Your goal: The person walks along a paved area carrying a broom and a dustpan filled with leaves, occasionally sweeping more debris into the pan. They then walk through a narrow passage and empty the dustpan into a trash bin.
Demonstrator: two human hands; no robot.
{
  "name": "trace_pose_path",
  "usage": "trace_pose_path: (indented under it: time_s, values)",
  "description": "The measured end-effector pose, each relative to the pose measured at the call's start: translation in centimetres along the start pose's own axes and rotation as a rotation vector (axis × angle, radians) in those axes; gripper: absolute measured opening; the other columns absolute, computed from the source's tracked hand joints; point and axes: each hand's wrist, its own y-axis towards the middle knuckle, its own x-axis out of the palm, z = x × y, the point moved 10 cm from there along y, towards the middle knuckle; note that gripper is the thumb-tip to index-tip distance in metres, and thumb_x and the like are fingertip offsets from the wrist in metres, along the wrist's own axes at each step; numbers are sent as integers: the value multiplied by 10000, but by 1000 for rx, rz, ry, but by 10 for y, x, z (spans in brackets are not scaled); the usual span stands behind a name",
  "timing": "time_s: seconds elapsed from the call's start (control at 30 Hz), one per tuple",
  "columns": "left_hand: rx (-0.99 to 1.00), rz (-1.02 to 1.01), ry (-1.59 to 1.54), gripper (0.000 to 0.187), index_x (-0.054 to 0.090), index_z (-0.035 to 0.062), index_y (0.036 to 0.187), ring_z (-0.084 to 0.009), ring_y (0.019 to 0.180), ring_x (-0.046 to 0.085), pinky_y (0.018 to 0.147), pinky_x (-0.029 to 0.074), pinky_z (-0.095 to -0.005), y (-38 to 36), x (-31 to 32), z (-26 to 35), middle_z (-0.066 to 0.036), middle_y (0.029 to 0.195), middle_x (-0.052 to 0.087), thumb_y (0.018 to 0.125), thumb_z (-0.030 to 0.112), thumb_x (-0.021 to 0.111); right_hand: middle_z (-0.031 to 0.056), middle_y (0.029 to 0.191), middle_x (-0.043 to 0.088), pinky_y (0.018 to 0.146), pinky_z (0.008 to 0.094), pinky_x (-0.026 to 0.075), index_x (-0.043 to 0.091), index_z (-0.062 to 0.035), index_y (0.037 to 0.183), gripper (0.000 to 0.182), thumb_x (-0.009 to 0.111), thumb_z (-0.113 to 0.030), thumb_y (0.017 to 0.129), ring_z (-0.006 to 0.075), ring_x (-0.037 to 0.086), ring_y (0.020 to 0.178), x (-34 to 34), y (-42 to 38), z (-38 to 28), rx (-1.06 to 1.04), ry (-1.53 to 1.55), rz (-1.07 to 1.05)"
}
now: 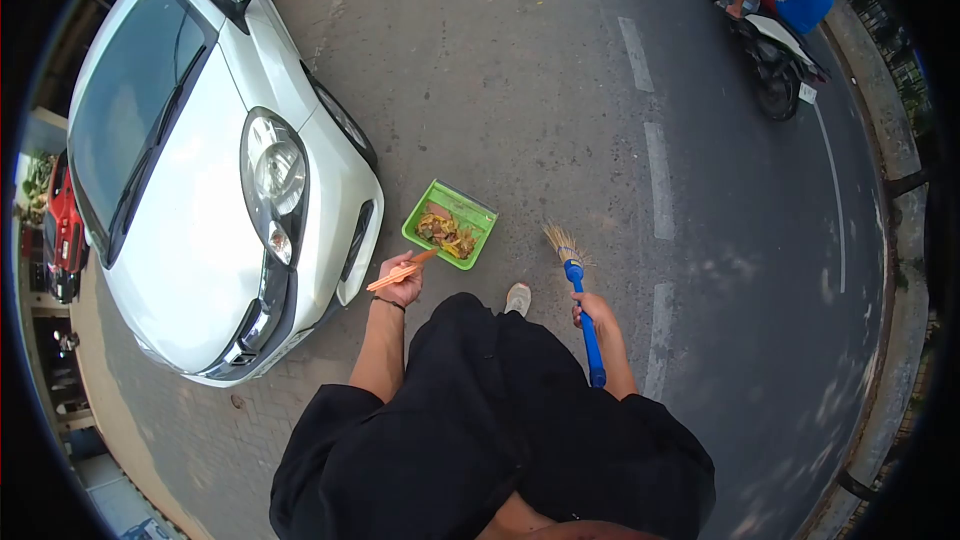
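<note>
My left hand [404, 288] is wrapped round the orange handle of a green dustpan [482, 215], low in front of me. Dry brown and yellow leaves [446, 232] lie in a heap inside the pan. In my right hand [597, 310] is a short broom [573, 273] with a blue handle, its straw bristles pointing forward and away from me. The broom head is to the right of the dustpan, apart from it. A dark band circles my left wrist.
A white car [190, 210] stands close on my left, its front corner near my left hand. Dashed white lines [657, 180] mark the road at right, where a person on a motorcycle [775, 35] is at the far right. One pale shoe [518, 298] shows below me.
</note>
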Motion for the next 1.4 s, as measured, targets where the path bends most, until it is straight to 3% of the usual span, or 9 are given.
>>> trace_pose_path:
  time_s: [0.37,0.43,0.7,0.83,0.9,1.07,1.23,1.27,1.4]
  values:
    - [81,-167,-74,155,351,-24,928,-108,431,465,397,426,-182,121,187,113,-47,567,423,857,34,475,-32,499,403,369,206,330,401,-111,720,234,562,-226,845,63,387,385,132,96,-261,114,-24,-159]
    - [99,-121,-79,155,489,-37,992,-87,414,495,396,457,-169,167,214,131,-14,539,452,844,5,474,-38,501,421,365,194,332,410,-105,717,236,559,-239,842,50,400,380,153,112,-306,172,96,-231]
    - [48,-73,13,62,469,-53,871,-84,398,504,386,458,-176,258,387,241,-14,536,466,843,0,484,-43,497,432,357,180,329,431,-81,708,226,558,-215,839,44,409,377,253,167,-498,106,225,-264]
    - [60,3,50,74,446,-53,869,-86,402,489,387,440,-166,310,445,287,-12,522,439,854,13,477,-47,492,423,356,196,322,440,-95,697,219,558,-214,839,48,398,378,273,203,-600,-18,56,-135]
    - [14,-91,25,153,344,-42,944,-90,445,444,380,369,-167,327,492,300,-45,576,406,879,54,445,-46,495,421,361,213,323,450,-96,676,216,550,-195,840,51,393,384,277,227,-662,-128,-60,-13]
    - [-47,-68,-66,141,350,-48,926,-86,456,432,383,379,-164,392,587,356,-47,605,390,874,46,443,-8,512,446,375,234,352,460,-79,637,211,539,-150,819,83,405,397,304,290,-837,-274,-220,146]
    - [-26,-21,-101,173,329,-57,945,-80,456,423,381,348,-161,434,691,402,-45,598,382,869,45,446,28,512,448,384,248,375,459,-62,628,191,527,-115,799,119,425,411,320,374,-1013,-334,-89,214]
    - [53,0,-45,324,292,-133,1044,-85,429,428,371,373,-169,441,711,411,-46,588,415,890,106,448,31,512,448,384,255,377,461,-59,630,181,522,-110,793,125,425,411,321,390,-1046,-343,-82,240]
    - [37,-6,-94,248,355,-132,955,-79,443,428,374,324,-169,450,774,438,-37,580,409,870,71,468,55,518,461,380,289,378,476,-38,641,140,503,-97,766,148,438,411,350,451,-1128,-332,1,319]
